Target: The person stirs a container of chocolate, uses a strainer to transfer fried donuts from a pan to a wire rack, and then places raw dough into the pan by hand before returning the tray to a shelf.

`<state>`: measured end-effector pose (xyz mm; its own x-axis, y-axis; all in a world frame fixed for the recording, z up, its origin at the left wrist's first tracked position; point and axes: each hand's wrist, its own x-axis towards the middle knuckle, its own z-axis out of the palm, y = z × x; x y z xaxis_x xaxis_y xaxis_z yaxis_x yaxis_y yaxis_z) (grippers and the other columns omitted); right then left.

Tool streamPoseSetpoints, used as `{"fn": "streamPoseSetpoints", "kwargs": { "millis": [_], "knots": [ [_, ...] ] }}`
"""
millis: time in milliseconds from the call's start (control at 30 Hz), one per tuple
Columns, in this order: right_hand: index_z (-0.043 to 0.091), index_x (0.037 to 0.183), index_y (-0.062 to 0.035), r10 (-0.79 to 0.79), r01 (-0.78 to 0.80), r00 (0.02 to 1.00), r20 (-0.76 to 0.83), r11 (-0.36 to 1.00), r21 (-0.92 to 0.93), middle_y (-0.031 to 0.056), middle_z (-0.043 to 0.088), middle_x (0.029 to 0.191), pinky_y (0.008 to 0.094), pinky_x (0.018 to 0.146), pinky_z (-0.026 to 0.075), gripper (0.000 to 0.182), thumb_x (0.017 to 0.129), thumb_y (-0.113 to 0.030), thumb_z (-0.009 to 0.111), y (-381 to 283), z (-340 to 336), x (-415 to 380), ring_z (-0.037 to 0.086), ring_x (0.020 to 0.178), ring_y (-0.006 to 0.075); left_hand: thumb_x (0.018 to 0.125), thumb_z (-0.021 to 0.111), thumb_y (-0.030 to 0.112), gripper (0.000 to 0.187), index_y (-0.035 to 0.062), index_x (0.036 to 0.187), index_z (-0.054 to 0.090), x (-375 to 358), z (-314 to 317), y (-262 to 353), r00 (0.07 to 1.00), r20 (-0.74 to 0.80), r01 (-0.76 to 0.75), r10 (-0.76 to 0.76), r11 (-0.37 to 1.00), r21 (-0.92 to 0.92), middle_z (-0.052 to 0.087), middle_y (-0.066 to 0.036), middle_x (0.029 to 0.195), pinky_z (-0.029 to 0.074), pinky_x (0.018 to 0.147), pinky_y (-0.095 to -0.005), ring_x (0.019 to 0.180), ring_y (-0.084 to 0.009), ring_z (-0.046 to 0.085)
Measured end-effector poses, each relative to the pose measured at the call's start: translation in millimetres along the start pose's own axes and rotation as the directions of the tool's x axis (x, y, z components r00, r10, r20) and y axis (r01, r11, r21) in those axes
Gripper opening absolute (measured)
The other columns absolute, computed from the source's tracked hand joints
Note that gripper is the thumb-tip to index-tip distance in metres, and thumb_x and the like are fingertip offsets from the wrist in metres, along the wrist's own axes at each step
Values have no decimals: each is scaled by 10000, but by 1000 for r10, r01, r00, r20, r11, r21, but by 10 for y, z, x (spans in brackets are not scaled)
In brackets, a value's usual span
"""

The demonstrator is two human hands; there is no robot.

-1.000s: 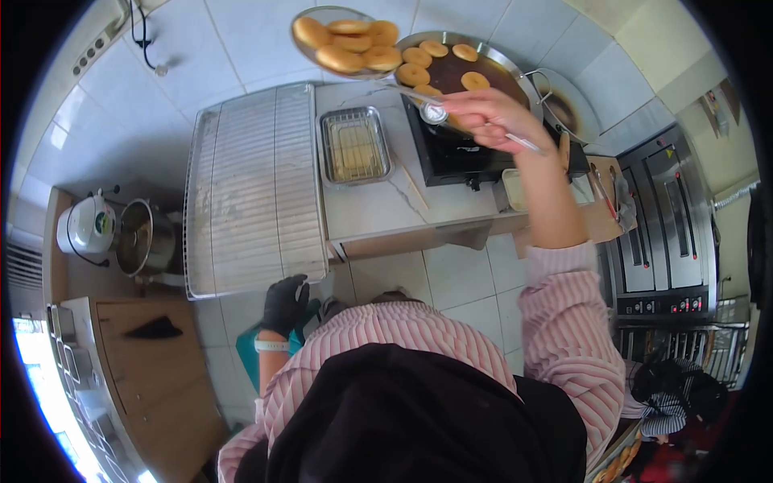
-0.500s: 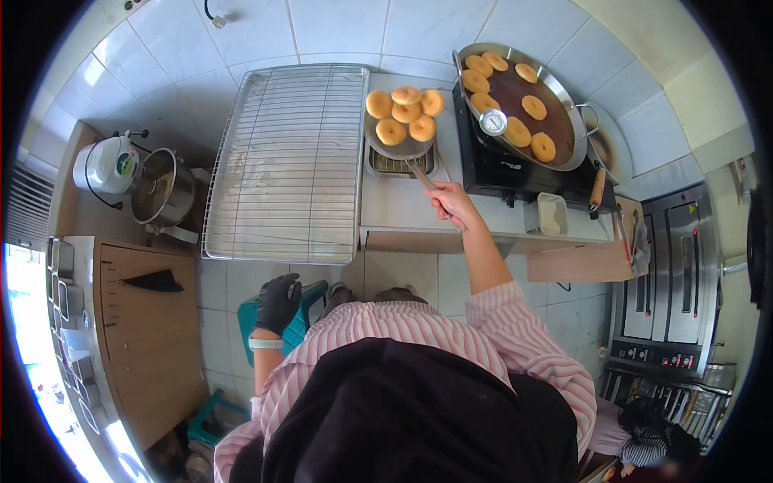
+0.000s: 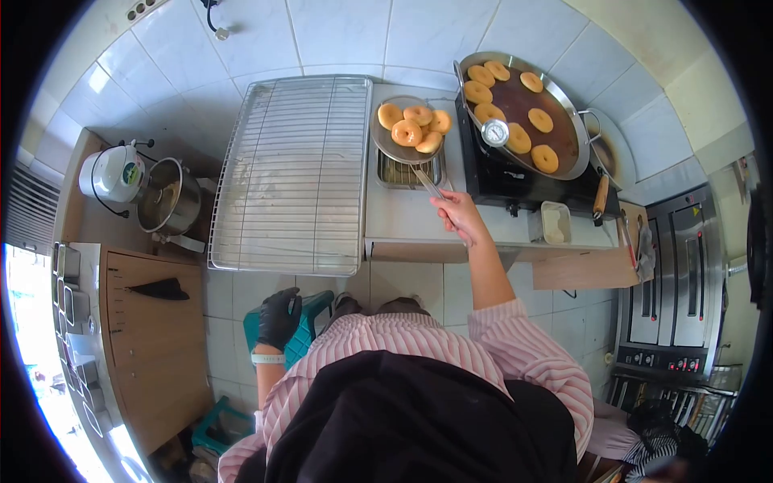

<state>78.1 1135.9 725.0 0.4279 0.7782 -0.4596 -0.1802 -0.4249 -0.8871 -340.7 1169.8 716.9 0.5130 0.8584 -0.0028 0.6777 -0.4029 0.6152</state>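
Metal skimmer handle (image 3: pixel 427 181) runs through right hand (image 3: pixel 457 212), fingers seemingly curled.

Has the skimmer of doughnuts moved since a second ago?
Yes, downward in view: the skimmer, beyond the small metal tray then, now overlaps it.

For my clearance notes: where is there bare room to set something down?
The silver rectangular wire rack looks bare. The white counter has a free patch between that rack, the small rectangular metal tray and the front edge. Crowded: the round metal pan of golden ring doughnuts, and the loaded metal skimmer over that tray.
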Motion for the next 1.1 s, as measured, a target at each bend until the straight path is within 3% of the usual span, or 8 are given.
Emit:
{"fn": "streamPoseSetpoints", "kwargs": {
  "millis": [200, 300, 400, 500, 600, 700, 800, 1100],
  "knots": [
    [443, 1236, 19, 50, -50, 999, 3, 999, -16, -13, 439, 513, 247, 296, 217, 454, 833, -125, 596, 2, -10, 26, 381, 322, 81, 808, 567, 171, 193, 59, 955, 619, -44, 118, -77, 998, 47, -44, 43, 999, 23, 636, -141, 875, 467, 756, -395, 823, -322, 603],
    [439, 1233, 28, 13, -12, 1000, -21, 999, 29, -13, 440, 513, 248, 297, 229, 461, 831, -131, 601, -13, 2, -39, 381, 323, 81, 823, 560, 170, 184, 44, 928, 643, -75, 115, -53, 999, 49, 18, -17, 1000, -13, 645, -149, 907, 476, 788, -375, 862, -311, 610],
    [450, 1218, 34, 120, -120, 988, 98, 993, -5, -12, 441, 510, 245, 300, 242, 455, 825, -132, 609, 127, -81, 106, 380, 323, 82, 811, 564, 175, 188, 57, 946, 622, -106, 175, -109, 999, 43, -30, 30, 1000, 5, 636, -140, 875, 472, 754, -395, 827, -320, 605],
    [487, 1168, 31, 16, -21, 997, -73, 998, -57, -14, 442, 508, 241, 302, 248, 408, 818, -135, 618, -28, -108, 43, 378, 323, 80, 817, 557, 177, 195, 61, 962, 615, -58, 143, -74, 998, 32, -49, 48, 999, 17, 633, -139, 887, 469, 762, -393, 835, -315, 603],
    [513, 1175, -11, -3, 3, 1000, -9, 1000, -10, -31, 427, 507, 225, 309, 243, 382, 828, -133, 615, -130, -130, -42, 356, 334, 58, 822, 552, 185, 199, 64, 970, 607, -41, 118, -47, 999, 43, -25, 24, 1000, 8, 631, -139, 887, 468, 760, -396, 831, -313, 602],
    [530, 1143, -9, 138, -137, 990, 33, 990, -36, -34, 425, 509, 224, 310, 246, 348, 827, -126, 618, 89, -129, 120, 347, 333, 57, 825, 547, 190, 197, 63, 966, 603, -54, 156, -66, 997, 75, -28, 27, 999, 18, 631, -140, 883, 468, 753, -401, 822, -320, 601],
    [562, 1068, -10, 65, -65, 998, 0, 998, 16, -32, 426, 513, 223, 310, 241, 283, 819, -127, 627, -36, -139, 70, 347, 336, 56, 825, 546, 186, 192, 63, 960, 603, -12, 183, -101, 997, 34, -69, 68, 997, 29, 631, -143, 880, 470, 746, -407, 823, -325, 601],
    [515, 1127, 1, 85, -88, 993, 76, 995, 38, -20, 443, 506, 236, 298, 224, 360, 826, -161, 627, 47, -28, 111, 360, 308, 71, 827, 541, 181, 183, 64, 954, 600, 37, 177, -53, 999, 31, -45, 45, 999, 25, 630, -140, 896, 468, 753, -405, 843, -321, 598]
  ]
}}
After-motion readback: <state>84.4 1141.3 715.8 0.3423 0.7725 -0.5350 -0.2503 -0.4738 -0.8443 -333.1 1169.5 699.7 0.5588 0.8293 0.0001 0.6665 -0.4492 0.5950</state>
